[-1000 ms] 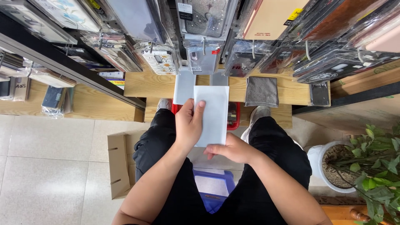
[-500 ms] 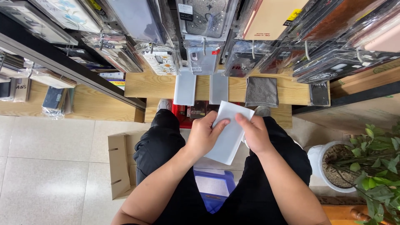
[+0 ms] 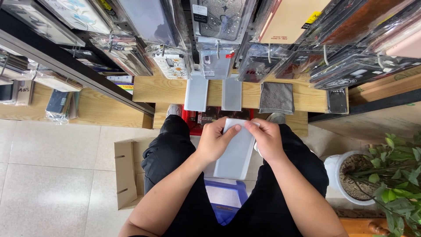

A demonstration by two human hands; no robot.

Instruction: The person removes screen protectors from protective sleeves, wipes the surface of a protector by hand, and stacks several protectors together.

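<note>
At far left, packaged phone cases (image 3: pixel 57 102) are seen lying on a low wooden shelf (image 3: pixel 94 109) beside a tiled floor (image 3: pixel 52 175). An opened cardboard box (image 3: pixel 128 173) is observed on the floor just beside the person's left leg.

The left hand (image 3: pixel 215 141) is held over the lap, its fingers curled around the upper left edge of a flat white packet (image 3: pixel 236 151), with the thumb pressed on the packet's face near the top. The packet is gripped, not merely touched.

The white packet is positioned between the knees, tilted slightly, with its lower end hanging above a blue plastic stool (image 3: pixel 224 199). Two pale rectangular packets (image 3: pixel 196 93) are noted on the wooden ledge (image 3: pixel 166 90) beyond it, and a grey cloth-like item (image 3: pixel 276 97) lies to their right. A red container (image 3: pixel 206 118) is partly visible beneath the ledge.

The right hand (image 3: pixel 267 139) is closed on the packet's upper right corner, fingertips pinching the top edge.

Overhead, hanging packaged phone cases (image 3: pixel 223 39) are recorded on hooks. At far right, a potted plant (image 3: pixel 386 171) in a white pot is seen on the floor.
</note>
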